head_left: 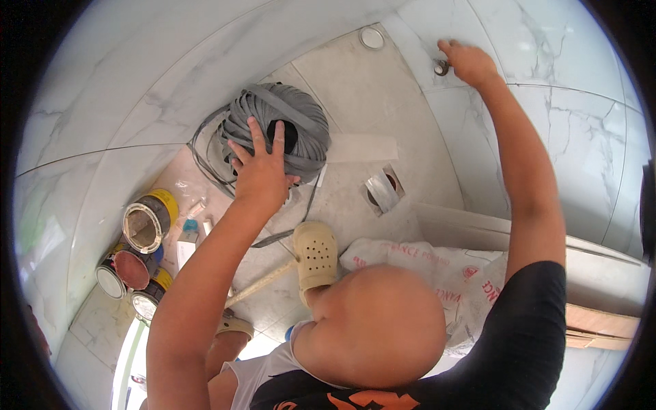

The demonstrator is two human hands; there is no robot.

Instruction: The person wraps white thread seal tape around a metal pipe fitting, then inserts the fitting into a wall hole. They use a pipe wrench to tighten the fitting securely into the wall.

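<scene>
A large roll of flat grey strapping [311, 113], wound round a dark hollow centre, lies on the floor against the left wall. My left hand [263, 174] rests on it with fingers spread, two of them by the hollow. Loose grey loops trail from its left side and below it. At the upper right, my right hand [473, 63] is at the marbled wall, its fingers bent and the tips by the tiles. Just beside those fingers is a small round pipe outlet [441, 67] in the wall. Whatever the right fingers grip, if anything, is too small to make out.
A square floor opening [383, 190] is partly covered by grey tape. Near the corner is a round white lid [371, 38]. Several paint cans [169, 199] stand along the left wall. A printed white sack [417, 256] and long boards [601, 314] lie at the right.
</scene>
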